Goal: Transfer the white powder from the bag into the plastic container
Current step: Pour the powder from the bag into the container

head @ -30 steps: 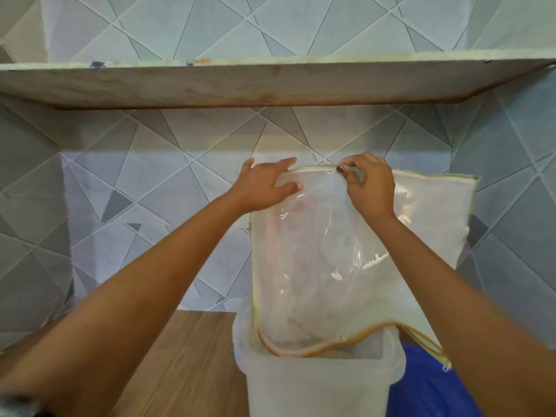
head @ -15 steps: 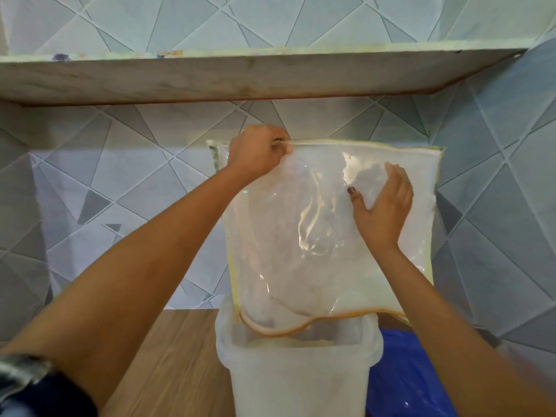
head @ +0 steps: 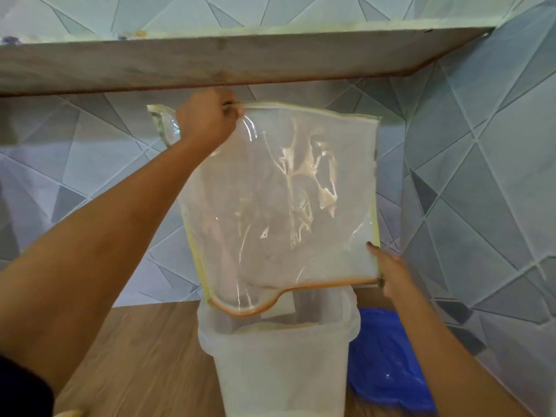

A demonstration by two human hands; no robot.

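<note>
The left hand [head: 207,118] is closed in a fist round the top edge of a clear plastic bag [head: 285,191] trimmed with yellow and orange piping, fingers curled over the hem and knuckles toward the camera. A short stretch of the top edge sticks out past the fist on its outer side; the rest runs off the other way, toward the right.

The right hand [head: 391,273] pinches the lower corner of the same bag, diagonally below the left grip. Its thumb lies flat on the front face just above the orange hem; the other fingers are hidden behind the plastic.

Between the two grips the bag hangs nearly upright, its orange-edged mouth facing down. The sagging lip, down below the left fist, dips just inside the rim of a translucent white plastic container [head: 279,356] that stands below both hands.

The white powder [head: 270,325] shows as a pale cream band inside the container, not far under the rim. The bag's walls look hazy, and whether any powder is left in it cannot be told.

The container stands on a brown wooden tabletop [head: 144,356]. A crumpled blue plastic bag [head: 388,365] lies beside it, under the right forearm. A grey wooden shelf [head: 210,61] runs just above the left fist, against a wall of grey geometric tiles [head: 481,176].
</note>
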